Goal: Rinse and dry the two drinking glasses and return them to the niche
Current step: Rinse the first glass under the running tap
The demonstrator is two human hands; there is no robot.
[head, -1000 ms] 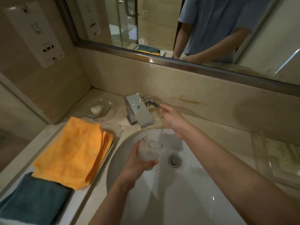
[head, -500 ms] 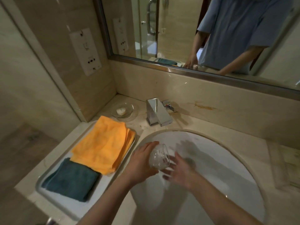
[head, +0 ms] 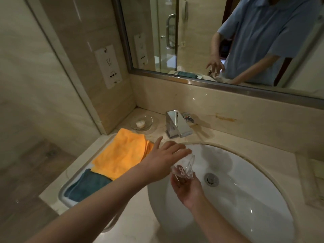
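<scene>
I held one drinking glass (head: pixel 183 168) tilted over the sink (head: pixel 263 190) in my right hand (head: pixel 186 185).

My right hand was palm-up under the glass, its fingers curled round the base, and the glass leaned with its mouth toward the upper right, above the left part of the white basin and left of the drain (head: pixel 211 179). My left hand (head: pixel 164 161) was flat and spread, fingers straight, reaching across just above the glass with its fingertips over the basin's rim; I cannot tell whether it touched the glass. On the surface (head: pixel 136 223) to the left, a white tray (head: pixel 65 195) carried a folded orange cloth (head: pixel 121 155) lying partly over a teal cloth (head: pixel 85 186). Behind the basin stood the chrome faucet (head: pixel 177 124), with a glass soap dish (head: pixel 141 122) just left of it.
</scene>
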